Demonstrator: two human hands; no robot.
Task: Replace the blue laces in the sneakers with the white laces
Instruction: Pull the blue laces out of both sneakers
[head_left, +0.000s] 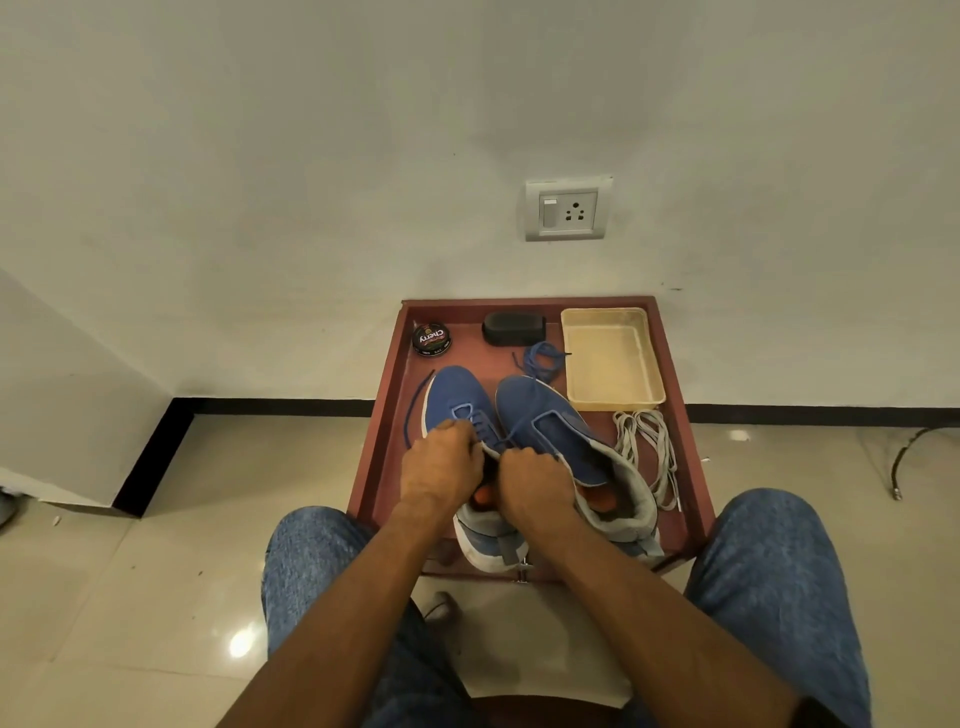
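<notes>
blue lace (485, 434) is pinched by both curled hands, left hand (441, 467) and right hand (535, 480).
white laces (649, 447) are laid beside the right sneaker (550, 426).

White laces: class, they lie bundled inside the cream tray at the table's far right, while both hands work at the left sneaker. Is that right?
Not quite. The head view shows the white laces lying on the red table, just in front of the cream tray, which holds nothing. The rest stands: left hand and right hand work at the left sneaker.
</notes>
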